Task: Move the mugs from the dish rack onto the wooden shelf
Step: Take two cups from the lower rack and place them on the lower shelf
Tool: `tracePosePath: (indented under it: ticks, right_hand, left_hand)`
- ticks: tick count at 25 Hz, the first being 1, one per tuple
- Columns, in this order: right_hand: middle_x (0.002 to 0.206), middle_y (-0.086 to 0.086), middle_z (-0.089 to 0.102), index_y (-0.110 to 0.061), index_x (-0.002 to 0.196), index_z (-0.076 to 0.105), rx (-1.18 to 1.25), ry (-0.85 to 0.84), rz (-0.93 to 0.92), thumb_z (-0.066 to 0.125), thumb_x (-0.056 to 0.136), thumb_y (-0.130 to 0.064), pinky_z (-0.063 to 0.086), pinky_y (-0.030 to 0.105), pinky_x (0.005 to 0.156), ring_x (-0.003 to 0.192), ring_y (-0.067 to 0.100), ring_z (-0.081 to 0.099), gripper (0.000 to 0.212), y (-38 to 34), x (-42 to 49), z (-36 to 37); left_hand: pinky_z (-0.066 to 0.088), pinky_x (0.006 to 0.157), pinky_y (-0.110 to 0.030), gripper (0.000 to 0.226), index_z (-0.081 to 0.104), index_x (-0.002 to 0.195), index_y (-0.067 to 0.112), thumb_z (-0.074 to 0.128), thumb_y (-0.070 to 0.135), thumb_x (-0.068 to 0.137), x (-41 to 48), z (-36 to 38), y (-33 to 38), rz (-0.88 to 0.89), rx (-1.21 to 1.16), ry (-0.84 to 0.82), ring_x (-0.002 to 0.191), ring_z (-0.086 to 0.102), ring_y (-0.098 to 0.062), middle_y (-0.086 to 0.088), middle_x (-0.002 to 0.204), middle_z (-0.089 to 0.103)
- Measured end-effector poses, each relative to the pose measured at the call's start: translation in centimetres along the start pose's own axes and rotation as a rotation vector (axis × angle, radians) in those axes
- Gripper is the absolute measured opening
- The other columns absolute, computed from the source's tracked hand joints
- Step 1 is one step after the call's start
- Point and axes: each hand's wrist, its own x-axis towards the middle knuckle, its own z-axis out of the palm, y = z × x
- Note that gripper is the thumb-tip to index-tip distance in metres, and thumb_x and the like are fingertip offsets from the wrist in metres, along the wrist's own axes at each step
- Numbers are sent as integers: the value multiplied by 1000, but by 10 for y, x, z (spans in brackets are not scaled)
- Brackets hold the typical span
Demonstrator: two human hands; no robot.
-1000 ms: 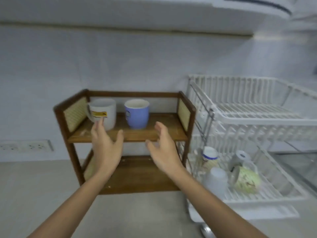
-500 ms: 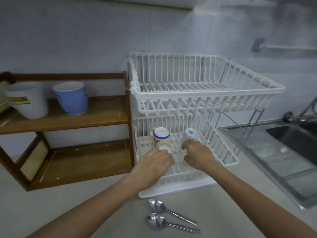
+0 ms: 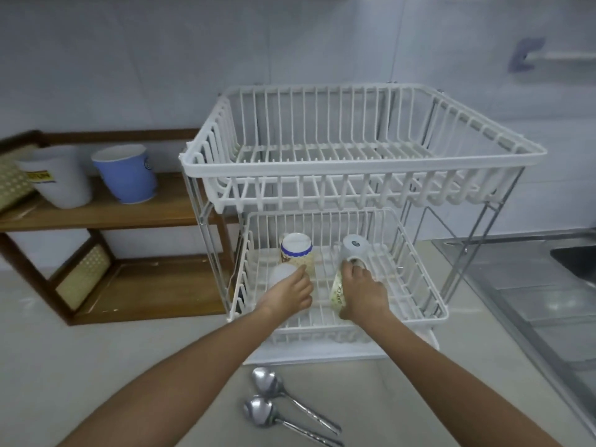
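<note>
A white two-tier dish rack (image 3: pixel 361 162) stands right of a wooden shelf (image 3: pixel 129 214). On the shelf's top board sit a white mug (image 3: pixel 59 177) and a blue mug (image 3: pixel 125 172). In the rack's lower tier my left hand (image 3: pixel 288 293) closes over an upturned white mug (image 3: pixel 282 274). My right hand (image 3: pixel 362 293) grips a pale green mug (image 3: pixel 338 293) lying on its side. Behind them stand an upturned cream mug with a blue band (image 3: pixel 296 251) and an upturned grey mug (image 3: pixel 354 248).
Two metal spoons (image 3: pixel 274 398) lie on the counter in front of the rack. A steel sink and drainboard (image 3: pixel 532 285) run along the right. The rack's upper tier holds nothing. The shelf's lower board (image 3: pixel 145 285) is bare.
My view swung right from the shelf to the rack. Both hands left the shelf, went into the lower tier and closed on two mugs.
</note>
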Motion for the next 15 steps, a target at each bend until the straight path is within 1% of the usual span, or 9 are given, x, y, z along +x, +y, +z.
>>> tracePosePath:
  ticks: [3,5,6,8,9,10,12,14,15]
  right_hand:
    - [141,17,33,-27,143,8,77,-9,-57,82,64,-36,49,41,78,125,31,40,108,7,1,3]
    - [137,15,37,-31,140,12,182,17,-74,83,59,-38,47,39,69,120,32,43,108,13,1,2]
    - [135,12,39,-31,140,14,272,51,-79,83,56,-39,48,39,70,118,31,45,109,18,2,-1]
    - [134,7,45,-28,141,20,531,118,-105,83,50,-40,52,41,80,117,28,48,111,27,4,-11]
    - [130,4,49,-28,139,25,684,150,-121,84,48,-40,51,39,83,115,26,51,109,31,3,-17]
    - [123,-2,54,-32,134,31,839,186,-136,84,45,-40,51,35,82,111,23,54,104,34,0,-23]
    - [108,-18,57,-47,118,36,1115,239,-158,85,41,-39,48,22,74,100,11,59,91,38,-13,-37]
    - [106,-28,57,-56,109,38,1281,248,-228,87,42,-37,49,13,74,100,-2,58,86,39,-30,-51]
    - [108,-32,56,-56,111,40,1322,247,-289,87,42,-35,48,8,76,102,-7,57,85,36,-41,-59]
  left_hand:
    - [13,114,-57,73,21,145,14,65,20,87,-1,4,0,-65,-45,15,135,30,-34,-12,145,35]
    - [15,112,-62,68,23,143,9,62,10,87,-8,4,-8,-174,-184,32,133,31,-37,-17,142,35]
    - [15,111,-62,65,23,142,7,59,6,87,-13,0,-17,-256,-311,32,130,33,-39,-20,140,36]
    - [23,110,-58,62,26,139,6,58,6,86,-23,-10,-37,-429,-587,71,123,40,-39,-22,136,40]
    - [29,107,-52,66,28,138,8,63,13,82,-31,-14,-43,-507,-709,119,119,43,-37,-20,135,42]
    - [36,102,-45,75,31,138,11,70,24,76,-42,-19,-46,-574,-838,185,116,45,-33,-15,133,44]
    - [46,86,-35,92,36,137,19,76,48,59,-76,-26,-39,-674,-1180,359,110,48,-23,-4,128,47]
    - [47,78,-24,98,36,132,32,75,61,47,-121,-29,-26,-732,-1542,481,103,49,-8,14,121,47]
    - [45,77,-19,97,35,129,39,77,62,45,-145,-27,-17,-741,-1662,519,101,49,-1,25,118,46]
